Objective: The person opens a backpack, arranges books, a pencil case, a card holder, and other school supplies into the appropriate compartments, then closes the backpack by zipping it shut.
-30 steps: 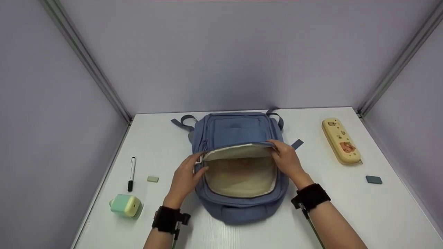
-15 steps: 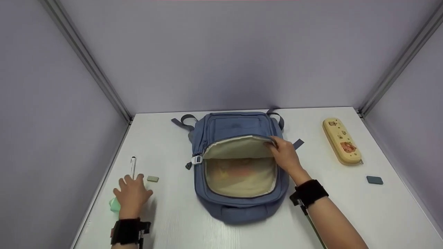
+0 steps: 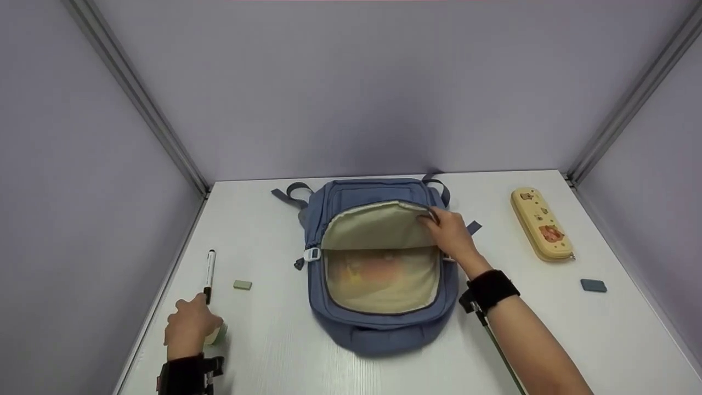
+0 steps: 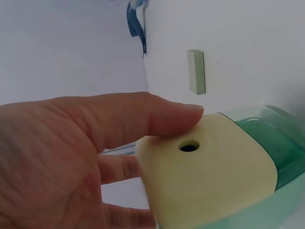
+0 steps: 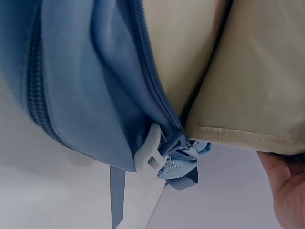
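Observation:
In the head view my left hand (image 3: 188,325) is over a pencil sharpener (image 3: 215,335) at the table's left side. The left wrist view shows the sharpener's pale yellow face (image 4: 224,171) with a round hole, and a clear green part beside it. My thumb lies across the yellow face near the hole, and the other fingers pass behind. My right hand (image 3: 454,236) pinches the edge of the raised front flap (image 3: 378,226) of a blue backpack (image 3: 384,338). That pocket stands unzipped, its cream lining showing. In the right wrist view the fingers (image 5: 276,169) are at the flap's edge.
A black-capped white marker (image 3: 210,269) lies just beyond my left hand, with a small pale green eraser (image 3: 242,285) to its right. A yellow pencil case (image 3: 542,225) and a dark teal eraser (image 3: 593,285) lie at the right. Walls border the table.
My left hand has left the backpack's zipper side, crossed left over the table and taken hold of the sharpener. My right hand has lifted the flap farther back, widening the opening.

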The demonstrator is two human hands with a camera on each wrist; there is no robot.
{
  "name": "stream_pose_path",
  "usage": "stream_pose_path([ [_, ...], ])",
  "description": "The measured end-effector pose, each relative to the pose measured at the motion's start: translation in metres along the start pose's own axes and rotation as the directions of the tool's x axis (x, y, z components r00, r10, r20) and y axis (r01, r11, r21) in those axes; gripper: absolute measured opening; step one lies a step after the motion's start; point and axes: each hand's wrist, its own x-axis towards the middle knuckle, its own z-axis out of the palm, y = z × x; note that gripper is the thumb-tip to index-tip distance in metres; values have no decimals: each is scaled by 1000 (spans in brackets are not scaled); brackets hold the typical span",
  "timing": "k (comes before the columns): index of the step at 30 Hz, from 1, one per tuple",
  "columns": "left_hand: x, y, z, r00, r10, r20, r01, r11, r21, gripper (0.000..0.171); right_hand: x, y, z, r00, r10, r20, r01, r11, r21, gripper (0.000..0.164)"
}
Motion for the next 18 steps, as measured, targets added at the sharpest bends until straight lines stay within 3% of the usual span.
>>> stream_pose_path([
  [6,-3,0,-2,997,64,-43,-63,998,21,42,7,-2,-2,999,26,21,-26,1000,-18,26],
  [10,-3,1,0,995,52,-87,-50,998,30,21,10,-3,-2,999,35,32,-34,999,-23,27],
  [18,-6,6,4,993,16,-119,-12,999,42,20,10,-4,-2,997,61,44,-60,998,-20,28],
])
